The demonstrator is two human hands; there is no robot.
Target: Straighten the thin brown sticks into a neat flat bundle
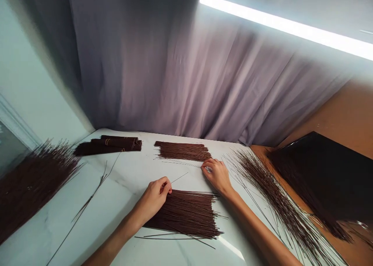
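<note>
My left hand is closed in a pinch on a thin dark-brown stick, whose free end points up and to the right. It is over the left end of a near pile of similar sticks, laid roughly side by side on the white table. My right hand has its thumb and fingers together at the end of a thin loose stick. That stick lies just in front of a smaller, farther pile of sticks. The right fingertips are near this pile's right end.
Tied dark bundles lie at the back left. A large heap of sticks covers the left edge, with a few loose sticks beside it. Long sticks spread along the right edge, beside a black panel. A curtain hangs behind.
</note>
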